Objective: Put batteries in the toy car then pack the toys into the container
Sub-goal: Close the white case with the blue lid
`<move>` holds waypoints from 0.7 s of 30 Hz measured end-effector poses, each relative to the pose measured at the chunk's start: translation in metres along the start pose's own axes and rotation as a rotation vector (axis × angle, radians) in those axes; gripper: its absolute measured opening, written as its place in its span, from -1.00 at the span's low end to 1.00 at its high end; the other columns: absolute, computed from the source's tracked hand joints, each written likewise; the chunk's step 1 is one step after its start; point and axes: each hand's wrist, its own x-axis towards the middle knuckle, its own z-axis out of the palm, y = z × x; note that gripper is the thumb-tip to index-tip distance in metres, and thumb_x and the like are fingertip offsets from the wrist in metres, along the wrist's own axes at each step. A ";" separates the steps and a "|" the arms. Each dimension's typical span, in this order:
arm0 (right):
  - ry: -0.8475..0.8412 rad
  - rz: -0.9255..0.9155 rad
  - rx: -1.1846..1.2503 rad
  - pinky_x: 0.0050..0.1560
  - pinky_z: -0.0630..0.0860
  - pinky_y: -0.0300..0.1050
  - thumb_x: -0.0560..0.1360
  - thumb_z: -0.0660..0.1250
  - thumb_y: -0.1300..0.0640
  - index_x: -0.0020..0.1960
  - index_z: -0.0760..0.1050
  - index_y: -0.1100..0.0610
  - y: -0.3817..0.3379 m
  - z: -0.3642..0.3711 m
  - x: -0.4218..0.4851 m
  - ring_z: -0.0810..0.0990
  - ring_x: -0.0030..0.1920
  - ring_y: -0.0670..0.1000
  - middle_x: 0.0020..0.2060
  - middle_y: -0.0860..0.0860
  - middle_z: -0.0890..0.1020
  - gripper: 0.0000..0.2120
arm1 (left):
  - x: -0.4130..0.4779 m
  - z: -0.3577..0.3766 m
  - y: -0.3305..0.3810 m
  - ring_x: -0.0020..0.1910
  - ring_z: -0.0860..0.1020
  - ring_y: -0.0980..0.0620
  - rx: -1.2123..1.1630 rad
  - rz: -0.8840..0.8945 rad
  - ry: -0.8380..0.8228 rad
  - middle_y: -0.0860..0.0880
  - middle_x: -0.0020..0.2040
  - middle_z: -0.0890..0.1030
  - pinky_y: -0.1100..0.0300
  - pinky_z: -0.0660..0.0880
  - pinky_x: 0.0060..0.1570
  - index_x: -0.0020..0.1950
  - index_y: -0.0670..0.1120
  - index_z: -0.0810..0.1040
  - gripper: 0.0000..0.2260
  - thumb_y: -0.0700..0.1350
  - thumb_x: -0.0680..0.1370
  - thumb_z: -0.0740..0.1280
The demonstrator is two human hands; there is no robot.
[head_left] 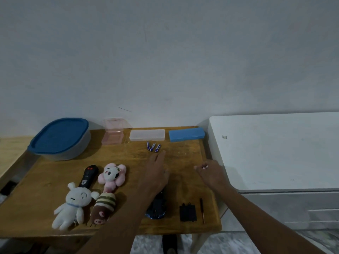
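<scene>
The toy car (156, 208) lies at the front of the table (128, 158), its cover (188, 212) off beside it, while the flat left hand (156, 175) reaches toward three loose batteries (153, 146), the right hand (211, 173) shows no grip I can tell, and the plush toys (73, 202) wait outside the lidded container (62, 157).

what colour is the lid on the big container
The lid is dark blue; head view shows it best.

Layout on the brown wooden table (119, 158), referred to the three small blue cylindrical batteries (153, 147). Directly behind them lay the clear rectangular plastic case (147, 135); behind-right, the blue rectangular plastic case (186, 134); behind-left, the pink transparent plastic box (112, 137); farther left, the grey plastic container with blue lid (60, 138). In front lay the dark blue toy car (156, 208); front-right, the black plastic battery cover (188, 211) and slim metal screwdriver (202, 209); front-left, the black plastic remote control (89, 176) and three soft plush toys (73, 204).
</scene>
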 end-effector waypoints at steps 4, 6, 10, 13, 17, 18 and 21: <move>0.061 -0.011 -0.061 -0.07 0.42 -0.21 0.53 0.34 -0.01 -0.10 0.55 0.10 -0.004 -0.009 0.033 0.52 -0.19 -0.10 -0.20 -0.05 0.57 -0.83 | 0.041 0.009 0.018 0.39 0.38 0.00 0.055 0.084 -0.021 -0.03 0.46 0.36 0.09 0.39 0.34 0.51 -0.03 0.25 -0.49 -0.08 0.59 0.31; 0.072 0.005 -0.066 -0.05 0.41 -0.23 0.55 0.31 -0.02 -0.06 0.53 0.09 -0.005 -0.012 0.052 0.51 -0.19 -0.11 -0.18 -0.06 0.56 -0.82 | 0.065 0.018 0.023 0.38 0.38 0.02 0.058 0.114 -0.040 -0.03 0.44 0.39 0.11 0.38 0.35 0.48 -0.02 0.29 -0.54 -0.07 0.60 0.29; 0.102 0.031 -0.102 -0.03 0.45 -0.24 0.57 0.28 -0.02 -0.02 0.53 0.12 -0.007 -0.013 0.099 0.50 -0.19 -0.09 -0.11 0.00 0.62 -0.79 | 0.118 0.038 0.030 0.44 0.32 -0.01 0.062 0.132 -0.131 -0.05 0.48 0.34 0.13 0.28 0.42 0.51 -0.07 0.24 -0.56 -0.05 0.64 0.21; 0.089 0.059 -0.089 -0.02 0.41 -0.26 0.57 0.26 -0.02 -0.01 0.47 0.10 -0.010 -0.012 0.135 0.49 -0.16 -0.11 -0.10 -0.04 0.59 -0.82 | 0.156 0.055 0.031 0.50 0.25 -0.03 0.063 0.108 -0.172 -0.07 0.53 0.26 0.10 0.22 0.48 0.56 -0.10 0.16 -0.49 -0.04 0.64 0.21; 0.085 0.126 -0.054 -0.02 0.48 -0.21 0.57 0.25 -0.04 -0.02 0.43 0.09 -0.008 0.003 0.181 0.52 -0.15 -0.09 -0.09 -0.01 0.60 -0.81 | 0.202 0.079 0.023 0.53 0.18 -0.06 0.144 0.074 -0.232 -0.08 0.57 0.19 0.06 0.17 0.50 0.58 -0.08 0.11 -0.43 -0.07 0.62 0.26; 0.086 0.133 -0.065 0.00 0.51 -0.19 0.57 0.25 -0.05 0.05 0.45 0.10 -0.004 0.008 0.192 0.54 -0.09 -0.07 -0.03 0.02 0.62 -0.78 | 0.213 0.083 0.021 0.53 0.17 -0.08 0.170 0.073 -0.242 -0.08 0.57 0.18 0.04 0.15 0.51 0.58 -0.08 0.10 -0.41 -0.07 0.61 0.28; 0.084 0.160 -0.110 0.15 0.54 -0.07 0.57 0.25 -0.04 0.30 0.37 0.17 0.002 0.020 0.219 0.56 0.12 0.04 0.13 0.08 0.59 -0.60 | 0.239 0.094 0.014 0.52 0.15 -0.11 0.245 0.089 -0.277 -0.08 0.56 0.16 -0.01 0.14 0.52 0.57 -0.07 0.08 -0.36 -0.05 0.59 0.32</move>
